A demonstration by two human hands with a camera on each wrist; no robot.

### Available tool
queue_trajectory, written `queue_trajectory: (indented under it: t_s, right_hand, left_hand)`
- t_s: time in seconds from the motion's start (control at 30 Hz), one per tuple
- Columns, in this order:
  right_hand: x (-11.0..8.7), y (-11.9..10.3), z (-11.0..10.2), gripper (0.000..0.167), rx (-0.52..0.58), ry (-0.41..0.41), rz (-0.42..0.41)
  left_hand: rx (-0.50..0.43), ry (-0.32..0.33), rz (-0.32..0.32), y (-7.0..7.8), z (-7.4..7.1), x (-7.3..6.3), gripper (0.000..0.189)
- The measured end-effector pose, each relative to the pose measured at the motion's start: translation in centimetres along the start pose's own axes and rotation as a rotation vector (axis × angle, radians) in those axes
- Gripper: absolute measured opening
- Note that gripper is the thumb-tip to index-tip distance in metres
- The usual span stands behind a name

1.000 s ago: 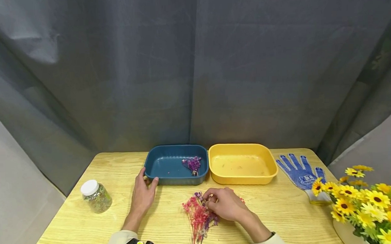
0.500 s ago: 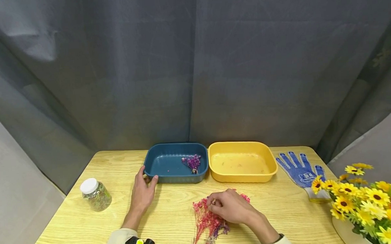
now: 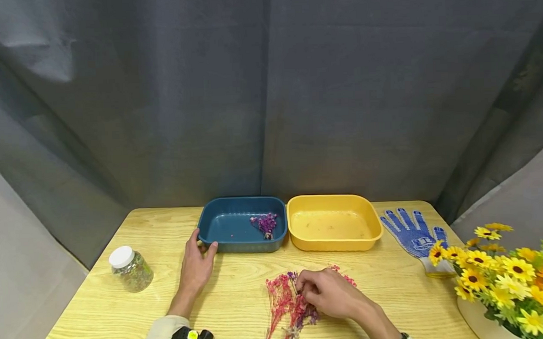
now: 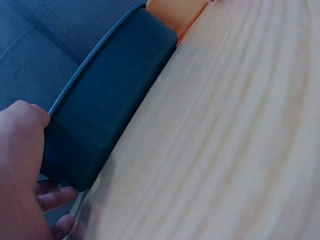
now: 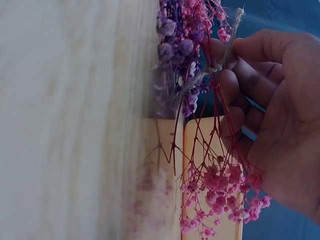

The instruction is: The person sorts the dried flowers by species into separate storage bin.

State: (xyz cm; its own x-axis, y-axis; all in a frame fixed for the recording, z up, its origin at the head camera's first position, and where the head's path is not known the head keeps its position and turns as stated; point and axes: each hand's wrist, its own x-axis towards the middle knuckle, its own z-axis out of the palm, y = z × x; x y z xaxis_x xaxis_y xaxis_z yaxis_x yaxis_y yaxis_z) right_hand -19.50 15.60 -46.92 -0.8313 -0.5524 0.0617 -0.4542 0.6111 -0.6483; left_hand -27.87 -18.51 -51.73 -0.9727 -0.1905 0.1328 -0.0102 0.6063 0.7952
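Well apart from each other, two bare hands are busy: the left hand (image 3: pixel 196 267) grips the blue tray (image 3: pixel 243 246) at its eight o'clock corner, while the right hand (image 3: pixel 330 293) has its fingers curled round red stems tied with twine (image 5: pixel 215 68); whether the thumb presses twine or stem, I cannot tell. Those stems carry pink dried flowers (image 3: pixel 280 294), which lie on the near part of the table with purple dried flowers (image 3: pixel 310 312) mixed in. Handling such stuff well probably means pinching lightly at the tie, since the heads look brittle, and easing tangled stems apart rather than tugging. A steady left hand should keep the tray from sliding. Taking the pink flowers as the clock's centre, the blue tray sits at eleven, a purple sprig (image 3: pixel 265 223) inside its three o'clock end, and the yellow tray (image 3: pixel 337 244) just past one, with small bits in it. On the pale wood-grain table (image 3: pixel 236 310), a white-lidded jar (image 3: pixel 133 274) stands between nine and ten, a blue-and-white glove (image 3: pixel 410 234) lies at two, and potted yellow flowers (image 3: pixel 504 276) show at three. Dark grey curtain (image 3: pixel 206 92) hangs behind at twelve.
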Motion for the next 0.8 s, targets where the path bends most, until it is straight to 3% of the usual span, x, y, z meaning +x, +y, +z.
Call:
queue_trajectory:
  t_s: [0.17,0.4,0.67,0.8]
  right_hand:
    - [-0.4,0.5,-0.1,0.019,-0.018,-0.023,-0.003]
    - [-0.2,0.6,0.0,0.015,-0.193,0.011,0.022]
    - [1.0,0.0,1.0,0.031,-0.299,0.061,0.165]
    - [1.3,-0.2,1.6,0.038,-0.274,0.107,0.233]
  left_hand:
    - [0.001,0.001,0.001,-0.1,0.0,0.2,0.075]
    - [-0.001,0.008,-0.003,0.0,0.0,0.2,0.075]
    - [-0.006,0.003,-0.011,-0.1,-0.1,0.1,0.075]
    - [-0.009,0.002,-0.012,-0.1,0.0,0.0,0.076]
